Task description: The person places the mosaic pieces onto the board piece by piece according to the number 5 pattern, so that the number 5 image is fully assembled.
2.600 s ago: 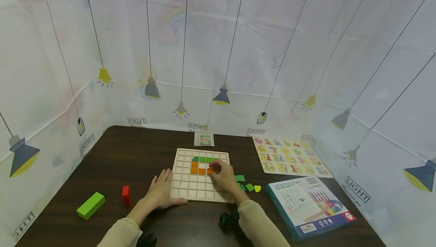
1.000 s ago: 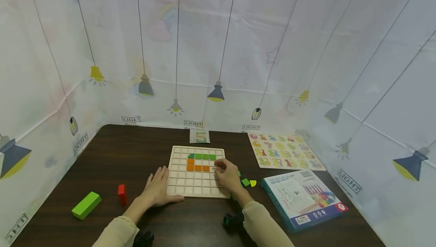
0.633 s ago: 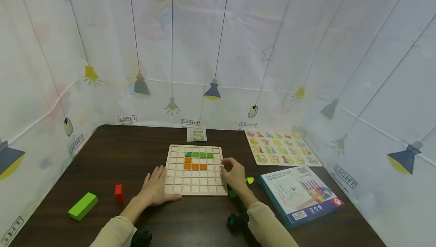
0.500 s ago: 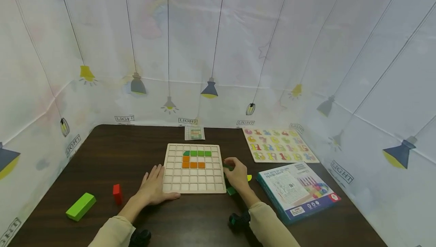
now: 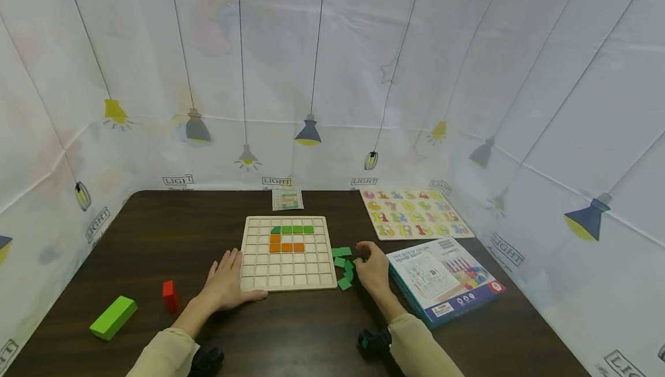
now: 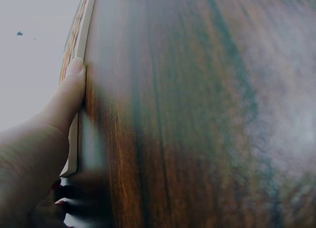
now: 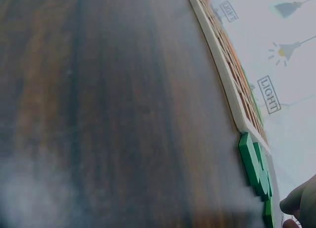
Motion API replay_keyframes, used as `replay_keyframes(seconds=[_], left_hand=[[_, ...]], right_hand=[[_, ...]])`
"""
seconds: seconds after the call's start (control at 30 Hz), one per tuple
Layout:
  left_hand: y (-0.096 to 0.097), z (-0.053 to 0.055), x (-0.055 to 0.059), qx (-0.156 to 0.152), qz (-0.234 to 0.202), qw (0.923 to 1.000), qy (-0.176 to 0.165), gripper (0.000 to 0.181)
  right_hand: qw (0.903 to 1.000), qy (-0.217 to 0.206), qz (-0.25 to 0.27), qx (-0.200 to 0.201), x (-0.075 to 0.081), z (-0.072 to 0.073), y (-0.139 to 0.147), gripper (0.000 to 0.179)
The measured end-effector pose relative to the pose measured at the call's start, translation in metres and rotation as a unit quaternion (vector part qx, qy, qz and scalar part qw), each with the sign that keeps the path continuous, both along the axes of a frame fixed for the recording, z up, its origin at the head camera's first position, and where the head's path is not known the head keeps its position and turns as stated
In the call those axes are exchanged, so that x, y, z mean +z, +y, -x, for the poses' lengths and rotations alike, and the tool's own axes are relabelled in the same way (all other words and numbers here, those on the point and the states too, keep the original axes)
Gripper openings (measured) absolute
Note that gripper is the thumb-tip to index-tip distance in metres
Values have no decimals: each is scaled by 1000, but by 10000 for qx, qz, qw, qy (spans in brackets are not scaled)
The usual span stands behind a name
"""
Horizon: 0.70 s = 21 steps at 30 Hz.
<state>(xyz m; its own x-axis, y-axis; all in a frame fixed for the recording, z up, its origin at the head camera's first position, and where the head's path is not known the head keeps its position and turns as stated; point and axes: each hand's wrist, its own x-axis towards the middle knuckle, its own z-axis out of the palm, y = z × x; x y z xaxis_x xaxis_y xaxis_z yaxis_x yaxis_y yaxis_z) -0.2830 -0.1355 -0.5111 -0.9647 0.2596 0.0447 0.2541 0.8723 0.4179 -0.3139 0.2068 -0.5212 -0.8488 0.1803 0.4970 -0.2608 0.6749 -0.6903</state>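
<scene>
My left hand (image 5: pixel 225 284) lies with straight fingers along the left edge of a wooden grid board (image 5: pixel 283 279). Its thumb touches the board's near edge, also seen in the left wrist view. Green tiles (image 5: pixel 298 230) form a row on the board, and orange tiles (image 5: pixel 287 247) sit below their left part. To the board's right, my right hand (image 5: pixel 375 270) is beside several loose green tiles (image 5: pixel 344 283), with a gap between thumb and index finger. In the right wrist view, its fingertips (image 7: pixel 295 201) show near these tiles. I see nothing held there; the other fingers are hidden.
A boxed set (image 5: pixel 441 282) lies right of my right hand, with a number puzzle board (image 5: pixel 415 215) behind it. A small pattern card (image 5: pixel 287 200) is at the back. On the left are a red block (image 5: pixel 170 296) and a light green block (image 5: pixel 114 317).
My right hand has left the orange tile at the row's right end and moved right to the loose green tiles. The yellow piece is out of sight now. My left hand stays at the board.
</scene>
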Motion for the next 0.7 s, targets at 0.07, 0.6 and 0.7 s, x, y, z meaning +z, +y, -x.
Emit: replay_keyframes(seconds=[0.07, 0.6, 0.7], left_hand=[[0, 0, 1, -2, 15, 10000, -10, 120], [-1, 2, -4, -8, -7, 10000, 0, 121], [-1, 2, -3, -3, 37, 10000, -12, 121]], right_hand=[[10000, -43, -21, -17, 0, -2, 2, 31], [9973, -185, -655, 269, -2, -8, 7, 44], [9966, -197, -660, 446, -1, -10, 8, 43]])
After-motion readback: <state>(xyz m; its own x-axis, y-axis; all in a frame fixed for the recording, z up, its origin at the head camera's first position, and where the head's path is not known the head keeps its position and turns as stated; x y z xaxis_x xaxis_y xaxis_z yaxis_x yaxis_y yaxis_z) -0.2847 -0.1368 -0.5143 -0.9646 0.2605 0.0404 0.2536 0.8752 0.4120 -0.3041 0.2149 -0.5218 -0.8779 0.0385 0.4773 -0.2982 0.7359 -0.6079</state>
